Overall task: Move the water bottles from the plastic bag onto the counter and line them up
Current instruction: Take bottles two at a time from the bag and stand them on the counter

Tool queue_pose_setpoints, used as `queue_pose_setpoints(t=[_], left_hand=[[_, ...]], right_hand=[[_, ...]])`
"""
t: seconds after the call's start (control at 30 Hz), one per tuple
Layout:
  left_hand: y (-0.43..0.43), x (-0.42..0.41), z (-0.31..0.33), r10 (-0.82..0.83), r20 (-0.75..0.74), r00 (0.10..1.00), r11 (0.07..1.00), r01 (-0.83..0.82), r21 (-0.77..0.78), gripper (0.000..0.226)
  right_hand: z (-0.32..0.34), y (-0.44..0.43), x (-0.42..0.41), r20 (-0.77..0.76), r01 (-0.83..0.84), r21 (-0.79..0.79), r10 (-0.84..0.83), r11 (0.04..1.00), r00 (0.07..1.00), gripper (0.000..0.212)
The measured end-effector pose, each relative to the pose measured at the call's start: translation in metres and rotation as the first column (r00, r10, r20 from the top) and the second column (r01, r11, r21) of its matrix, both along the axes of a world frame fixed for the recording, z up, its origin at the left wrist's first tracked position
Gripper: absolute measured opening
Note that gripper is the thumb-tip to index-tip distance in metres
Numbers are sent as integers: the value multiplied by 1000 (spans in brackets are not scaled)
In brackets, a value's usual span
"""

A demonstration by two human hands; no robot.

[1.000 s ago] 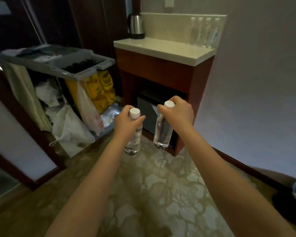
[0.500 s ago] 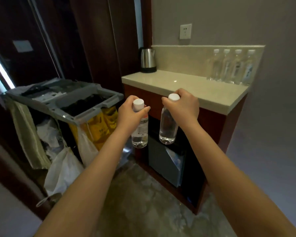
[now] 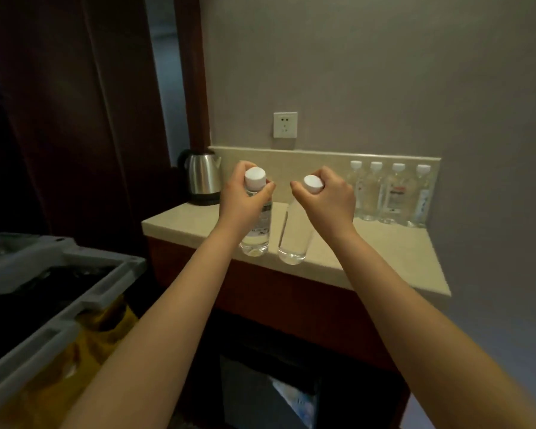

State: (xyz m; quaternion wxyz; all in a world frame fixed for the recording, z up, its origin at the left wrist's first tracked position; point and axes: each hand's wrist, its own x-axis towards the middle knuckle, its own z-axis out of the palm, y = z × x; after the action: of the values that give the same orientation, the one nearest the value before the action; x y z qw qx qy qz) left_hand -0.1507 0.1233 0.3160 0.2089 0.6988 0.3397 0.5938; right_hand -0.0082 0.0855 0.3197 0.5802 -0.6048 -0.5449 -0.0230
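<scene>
Two water bottles held side by side, near but apart, bases over front part of counter point(image 3: 384, 252); contact with surface unclear. Left bottle point(image 3: 256, 232) upright, label showing; left hand point(image 3: 245, 198) curled round neck just under white cap. Right bottle point(image 3: 294, 239) tilted, cap leaning right; right hand point(image 3: 330, 201) wrapped round neck and cap. Four more bottles point(image 3: 390, 193) lined up against backsplash, back right. Kettle point(image 3: 202, 181) back left. Wall socket point(image 3: 285, 124) above. Grey cart point(image 3: 59, 292) lower left.
</scene>
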Motion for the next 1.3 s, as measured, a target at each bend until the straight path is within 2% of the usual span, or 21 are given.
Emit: queue_pose_setpoints(t=[0.23,0.4,0.63,0.83,0.97,1.03,1.1,1.13,1.2,1.3], left_hand=[[126,70,-5,-136,-5,991,990,136,-44,23],[205,137,-17,-181,-2,984,978,179,-104,23],[303,185,-14,-185,-61,981,973,174,-152,23],[366,192,-31,-255,-101,962,944,225,-241,22],[384,190,-50,-382,-38,923,874,347,-341,21],[384,190,-57,-428,-34,903,846,387,-366,22],[385,189,-62,-446,-23,895,837,407,-367,31],[387,187,-67,-453,-46,890,832,404,-381,41],[389,179,-75,-433,-188,882,843,322,-432,64],[390,167,-90,-420,-485,767,846,138,-514,79]], right_hand=[[6,101,61,150,229,-64,-217,971,965,34],[-2,183,117,183,286,-110,-264,952,947,34],[-8,286,166,124,296,-180,-277,938,953,35],[-22,333,173,114,309,-273,-288,911,951,39],[-37,349,171,13,310,-216,-314,926,949,39],[-50,350,170,-1,343,-198,-350,918,937,45],[-63,345,170,-76,319,-175,-336,931,939,53],[-69,341,171,-111,295,-171,-315,940,942,57],[-84,336,175,-147,239,-228,-275,944,950,68],[-105,329,180,-160,142,-404,-223,904,962,79]])
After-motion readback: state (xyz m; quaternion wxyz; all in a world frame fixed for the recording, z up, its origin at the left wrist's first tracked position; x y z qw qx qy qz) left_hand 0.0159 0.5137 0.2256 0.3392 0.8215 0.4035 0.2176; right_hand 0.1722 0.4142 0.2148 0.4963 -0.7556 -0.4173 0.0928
